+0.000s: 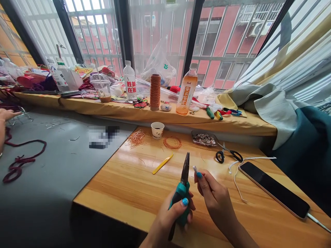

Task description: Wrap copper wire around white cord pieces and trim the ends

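Observation:
My left hand [164, 218] is wrapped round the teal handles of long-nose pliers [185, 172], whose jaws point up and look nearly closed. Just right of the jaw tip, my right hand [218, 199] pinches a small white piece [195, 169], perhaps a cord end; most of it is hidden by the fingers. Beyond the hands lie a yellow flat tool [162, 164], a coil of copper-coloured wire [172, 137] and a heap of short wire bits [136, 138]. Black-handled scissors [219, 157] and white cord [236, 184] rest to the right.
A paper cup [157, 131] and a clear tray of small pieces [204, 139] stand at the back. A phone [275, 189] lies right. On the ledge are a wire spool [155, 92] and bottles [186, 91]. Another person's hand [9, 114] is far left, near dark red cord [28, 143].

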{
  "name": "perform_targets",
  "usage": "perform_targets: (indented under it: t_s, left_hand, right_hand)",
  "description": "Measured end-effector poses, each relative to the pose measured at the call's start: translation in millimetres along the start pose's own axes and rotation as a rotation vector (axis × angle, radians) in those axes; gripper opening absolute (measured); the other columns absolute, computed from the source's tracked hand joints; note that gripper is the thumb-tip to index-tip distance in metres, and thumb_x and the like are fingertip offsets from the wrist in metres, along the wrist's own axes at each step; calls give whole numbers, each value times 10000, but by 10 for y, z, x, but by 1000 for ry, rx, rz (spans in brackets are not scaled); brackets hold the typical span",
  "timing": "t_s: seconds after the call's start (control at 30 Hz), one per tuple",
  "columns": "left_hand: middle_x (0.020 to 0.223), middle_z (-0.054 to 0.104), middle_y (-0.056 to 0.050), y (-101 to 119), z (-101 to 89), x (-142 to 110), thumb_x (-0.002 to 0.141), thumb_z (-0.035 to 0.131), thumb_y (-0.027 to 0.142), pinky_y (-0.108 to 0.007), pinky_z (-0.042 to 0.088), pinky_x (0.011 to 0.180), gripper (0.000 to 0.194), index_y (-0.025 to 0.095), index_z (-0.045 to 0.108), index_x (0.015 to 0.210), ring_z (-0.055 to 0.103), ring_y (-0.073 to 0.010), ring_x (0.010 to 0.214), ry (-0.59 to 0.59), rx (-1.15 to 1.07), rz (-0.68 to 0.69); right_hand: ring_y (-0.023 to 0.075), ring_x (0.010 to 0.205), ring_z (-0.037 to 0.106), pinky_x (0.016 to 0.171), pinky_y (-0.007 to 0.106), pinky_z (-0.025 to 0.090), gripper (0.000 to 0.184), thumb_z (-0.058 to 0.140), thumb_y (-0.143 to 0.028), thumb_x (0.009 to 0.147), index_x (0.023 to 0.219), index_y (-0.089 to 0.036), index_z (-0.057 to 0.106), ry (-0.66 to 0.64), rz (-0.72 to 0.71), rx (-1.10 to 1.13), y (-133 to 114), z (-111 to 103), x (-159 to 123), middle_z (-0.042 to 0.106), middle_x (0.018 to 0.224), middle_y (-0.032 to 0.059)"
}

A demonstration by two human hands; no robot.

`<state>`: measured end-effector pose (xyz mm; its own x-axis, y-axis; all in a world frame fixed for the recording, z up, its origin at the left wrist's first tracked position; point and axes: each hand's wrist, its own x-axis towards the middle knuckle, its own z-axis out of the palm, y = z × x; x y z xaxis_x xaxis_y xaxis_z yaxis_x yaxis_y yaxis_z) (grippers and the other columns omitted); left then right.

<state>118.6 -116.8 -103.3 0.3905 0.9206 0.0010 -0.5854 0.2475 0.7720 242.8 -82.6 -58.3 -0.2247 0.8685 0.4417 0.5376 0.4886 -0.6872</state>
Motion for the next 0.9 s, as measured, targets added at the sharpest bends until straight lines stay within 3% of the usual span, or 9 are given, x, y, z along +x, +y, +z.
perform_targets:
  t_s: [0.27, 0.63, 0.9]
  left_hand:
    - [730, 508, -42, -27, -56, 20, 641, 583, 481, -159, 342, 390, 465, 119, 483, 914, 486, -74, 496, 18, -5, 21]
    - [745, 496, -53, 8, 28, -16, 633, 586, 487, -172, 360, 440, 498, 104, 492, 937, 467, -76, 538, 90, 55, 34]
    - [716, 495, -48, 31, 54, -43, 642, 572, 497, -180, 345, 463, 520, 101, 485, 967, 458, -77, 541, 120, 110, 22]
  right_hand:
    - [64, 332, 361, 376, 170, 312, 224, 280, -212, 861, 717, -194, 451, 108, -241, -238, -34, 18, 13, 425, 482, -62]
    - [69, 375, 467, 391, 157, 347, 221, 281, -196, 864, 738, -185, 463, 92, -296, -270, -29, 49, 10, 495, 503, -51]
    - [68, 350, 439, 383, 156, 332, 215, 288, -191, 868, 770, -180, 479, 121, -319, -295, -16, 71, 14, 465, 464, -65]
